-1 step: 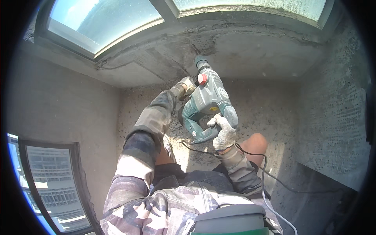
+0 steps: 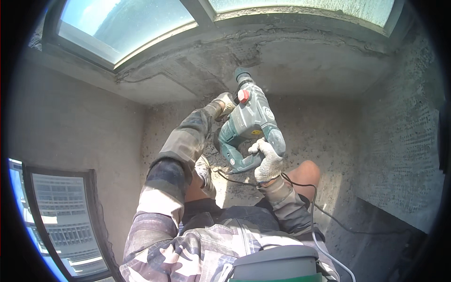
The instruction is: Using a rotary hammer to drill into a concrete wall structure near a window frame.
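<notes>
We face a rough grey wall [image 2: 310,66] beneath a framed window [image 2: 136,28]. In our camouflage jacket [image 2: 174,141], we stretch both arms toward a dusty green-and-grey power drill [image 2: 249,115], which sits between our hands, in front of our body, its nose pointing at the wall; we cannot tell whether the tip touches. Our gloved right hand [image 2: 268,160] grasps its rear handle, fingers curled round. Our gloved left hand [image 2: 226,102] clasps the tool near its front, fingers partly hidden. A red knob [image 2: 243,96] shows on its side.
</notes>
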{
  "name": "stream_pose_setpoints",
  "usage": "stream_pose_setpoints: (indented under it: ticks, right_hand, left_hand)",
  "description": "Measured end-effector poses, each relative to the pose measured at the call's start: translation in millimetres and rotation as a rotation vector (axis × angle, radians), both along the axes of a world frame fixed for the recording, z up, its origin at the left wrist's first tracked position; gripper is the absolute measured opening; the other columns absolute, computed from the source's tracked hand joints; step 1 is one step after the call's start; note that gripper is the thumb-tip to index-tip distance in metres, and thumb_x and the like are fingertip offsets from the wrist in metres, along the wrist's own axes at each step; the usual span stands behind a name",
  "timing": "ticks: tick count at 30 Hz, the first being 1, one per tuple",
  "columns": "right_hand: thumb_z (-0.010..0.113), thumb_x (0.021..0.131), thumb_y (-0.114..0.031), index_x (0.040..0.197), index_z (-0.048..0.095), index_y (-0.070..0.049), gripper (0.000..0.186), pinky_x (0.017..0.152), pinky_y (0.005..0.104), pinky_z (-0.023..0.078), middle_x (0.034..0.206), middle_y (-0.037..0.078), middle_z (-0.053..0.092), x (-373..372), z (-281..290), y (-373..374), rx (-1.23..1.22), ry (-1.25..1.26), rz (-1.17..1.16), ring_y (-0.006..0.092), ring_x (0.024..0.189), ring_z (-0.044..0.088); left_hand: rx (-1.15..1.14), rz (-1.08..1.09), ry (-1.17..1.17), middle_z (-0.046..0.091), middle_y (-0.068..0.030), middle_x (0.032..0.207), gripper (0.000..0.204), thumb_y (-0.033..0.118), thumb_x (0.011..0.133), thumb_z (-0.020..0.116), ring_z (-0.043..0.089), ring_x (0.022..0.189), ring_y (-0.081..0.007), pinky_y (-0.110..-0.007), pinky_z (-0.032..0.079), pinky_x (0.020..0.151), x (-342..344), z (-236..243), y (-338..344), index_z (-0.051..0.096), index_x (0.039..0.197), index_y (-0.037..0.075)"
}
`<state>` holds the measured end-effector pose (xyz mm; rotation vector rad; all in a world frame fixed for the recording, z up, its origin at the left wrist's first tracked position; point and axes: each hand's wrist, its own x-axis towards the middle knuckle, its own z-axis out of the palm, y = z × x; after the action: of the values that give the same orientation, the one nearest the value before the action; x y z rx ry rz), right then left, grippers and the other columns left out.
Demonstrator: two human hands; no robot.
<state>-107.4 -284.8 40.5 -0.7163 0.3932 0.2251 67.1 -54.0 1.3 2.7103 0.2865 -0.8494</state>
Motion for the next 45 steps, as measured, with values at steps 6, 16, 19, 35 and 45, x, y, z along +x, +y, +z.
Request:
stream_pose_setpoints:
  ticks: [6, 16, 19, 35, 45]
  right_hand:
    - [0.054, 0.087, -0.003, 0.089, 0.054, -0.002, 0.003, 0.068, 0.0326, 0.049, 0.072, 0.005, 0.053, 15.2, -17.1, 9.8, 0.142, -0.007, 0.019, 0.0174, 0.068, 0.054]
    - [0.057, 0.085, -0.006, 0.089, 0.053, -0.003, 0.006, 0.068, 0.0352, 0.048, 0.075, 0.003, 0.049, 52.2, -35.5, -30.6, 0.184, -0.028, 0.044, 0.0172, 0.067, 0.052]
    - [0.057, 0.085, -0.006, 0.091, 0.053, -0.003, 0.008, 0.068, 0.0353, 0.048, 0.075, 0.003, 0.049, 41.8, -34.9, -30.0, 0.183, -0.02, 0.037, 0.0171, 0.068, 0.052]
    - [0.058, 0.083, -0.003, 0.095, 0.057, -0.001, 0.012, 0.061, 0.0333, 0.05, 0.076, 0.005, 0.053, 39.2, 21.1, -31.8, 0.181, 0.004, 0.032, 0.0166, 0.063, 0.055]
    - [0.062, 0.085, 0.002, 0.096, 0.062, 0.001, 0.011, 0.061, 0.0304, 0.05, 0.077, 0.005, 0.058, 27.3, 27.1, -21.3, 0.151, -0.077, 0.028, 0.0166, 0.065, 0.059]
  left_hand:
    - [0.081, -0.052, 0.126, 0.07, -0.0202, 0.107, 0.056, 0.054, 0.08, 0.063, 0.069, 0.101, -0.0306, -0.039, 0.053, 0.084, 18.8, 10.2, 5.1, 0.071, 0.11, 0.007]
    - [0.281, -0.384, 0.091, 0.068, -0.0121, 0.119, 0.054, 0.051, 0.086, 0.05, 0.064, 0.113, -0.0283, -0.038, 0.051, 0.092, 45.9, -29.5, -0.4, 0.068, 0.12, 0.014]
    - [0.295, -0.573, 0.091, 0.068, -0.0123, 0.119, 0.048, 0.046, 0.087, 0.048, 0.065, 0.111, -0.0286, -0.037, 0.051, 0.091, 34.1, -32.3, 0.5, 0.069, 0.118, 0.015]
    - [-0.167, -0.014, -0.027, 0.071, -0.017, 0.097, 0.046, 0.047, 0.084, 0.056, 0.067, 0.095, -0.0319, -0.037, 0.051, 0.081, -22.0, 8.6, 9.7, 0.073, 0.097, 0.006]
    - [-0.331, 0.067, -0.111, 0.069, -0.0082, 0.078, 0.048, 0.046, 0.076, 0.075, 0.062, 0.072, -0.0162, -0.035, 0.05, 0.069, -12.3, -5.7, 7.0, 0.072, 0.093, 0.002]
